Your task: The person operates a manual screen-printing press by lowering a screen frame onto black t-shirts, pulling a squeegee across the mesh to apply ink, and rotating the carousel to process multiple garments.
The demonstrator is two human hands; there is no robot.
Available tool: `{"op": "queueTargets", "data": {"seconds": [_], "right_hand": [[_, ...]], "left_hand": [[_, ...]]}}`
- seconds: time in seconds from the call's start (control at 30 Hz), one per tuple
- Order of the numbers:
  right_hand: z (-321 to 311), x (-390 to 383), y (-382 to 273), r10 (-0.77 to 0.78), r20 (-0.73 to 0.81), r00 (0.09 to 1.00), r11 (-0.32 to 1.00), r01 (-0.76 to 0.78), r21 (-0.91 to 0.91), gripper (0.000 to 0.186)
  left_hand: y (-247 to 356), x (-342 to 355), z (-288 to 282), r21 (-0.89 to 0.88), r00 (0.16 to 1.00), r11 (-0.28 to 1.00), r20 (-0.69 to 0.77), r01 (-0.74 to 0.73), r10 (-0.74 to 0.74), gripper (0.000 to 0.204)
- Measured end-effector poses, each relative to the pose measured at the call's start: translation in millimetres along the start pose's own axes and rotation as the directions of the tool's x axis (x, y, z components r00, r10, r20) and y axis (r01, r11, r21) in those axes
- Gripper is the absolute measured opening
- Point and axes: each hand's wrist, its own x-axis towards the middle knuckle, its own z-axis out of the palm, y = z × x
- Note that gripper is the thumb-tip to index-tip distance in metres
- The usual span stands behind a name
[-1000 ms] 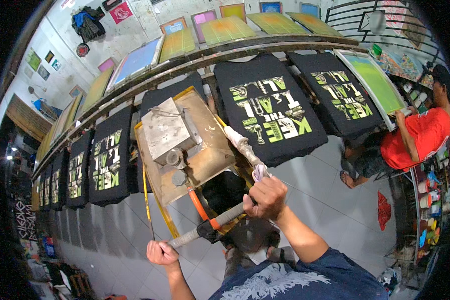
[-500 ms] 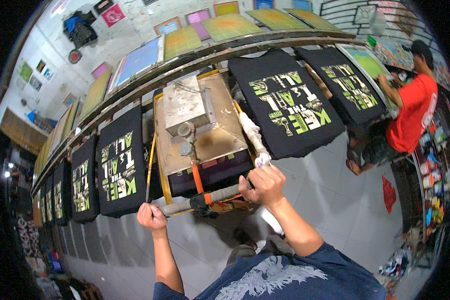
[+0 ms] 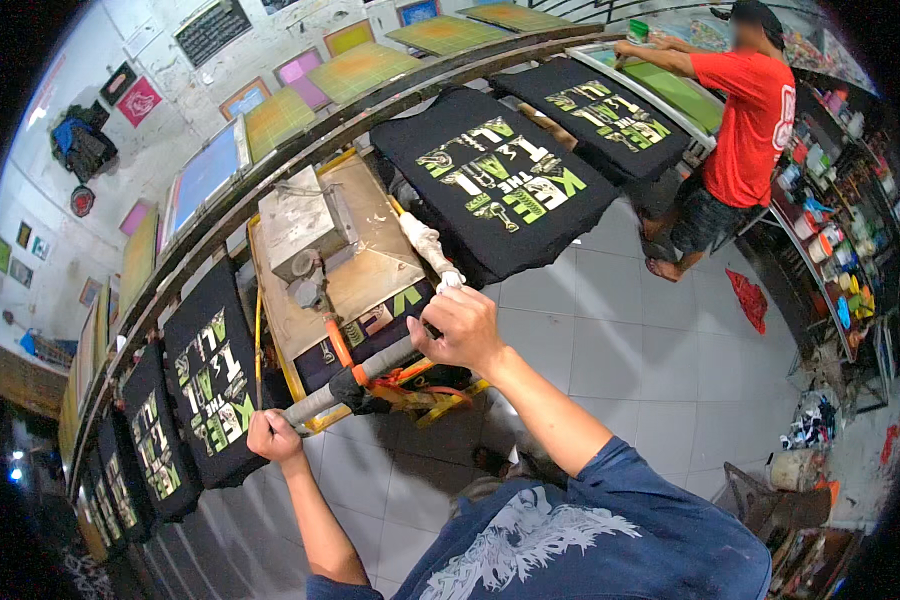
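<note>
Head view — left hand (image 3: 274,436), right hand (image 3: 458,328): fingers (image 3: 431,340) clenched round grey handlebar (image 3: 316,404); tan plate (image 3: 383,236) over black shirt (image 3: 382,322).

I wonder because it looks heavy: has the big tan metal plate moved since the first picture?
Yes, the tan plate has moved forward, closer to the long dark rail on the far side.

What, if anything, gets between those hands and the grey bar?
Nothing visible: the left hand and right hand close directly on the grey bar, near its ends. The orange hose reaches it between them, touching neither.
</note>
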Motion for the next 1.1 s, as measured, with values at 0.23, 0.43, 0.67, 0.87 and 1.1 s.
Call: {"op": "queueTargets", "data": {"seconds": [0.23, 0.43, 0.67, 0.87, 1.1], "right_hand": [[-44, -41, 81, 0.374, -0.040, 0.926, 0.927, -0.373, 0.045, 0.055], [-43, -60, 209, 0.727, 0.243, 0.643, 0.611, -0.443, -0.656, 0.081], [-19, -55, 241, 0.794, 0.370, 0.483, 0.564, -0.357, -0.745, 0.085], [-14, -61, 247, 0.772, 0.362, 0.523, 0.580, -0.344, -0.738, 0.081], [-15, -53, 260, 0.739, 0.226, 0.635, 0.609, -0.487, -0.626, 0.065]], "left_hand": [[0, -6, -2, -0.016, 0.998, 0.998, 0.001, 0.064, -0.064, 0.029], [6, -4, 1, 0.023, 0.992, 0.992, -0.012, 0.124, -0.124, 0.030], [6, -7, -3, 0.049, 0.989, 0.988, -0.015, 0.149, -0.149, 0.031], [14, -3, -5, 0.047, 0.985, 0.984, 0.002, 0.173, -0.173, 0.030], [11, -6, -5, 0.051, 0.978, 0.977, 0.012, 0.208, -0.209, 0.032]]}}
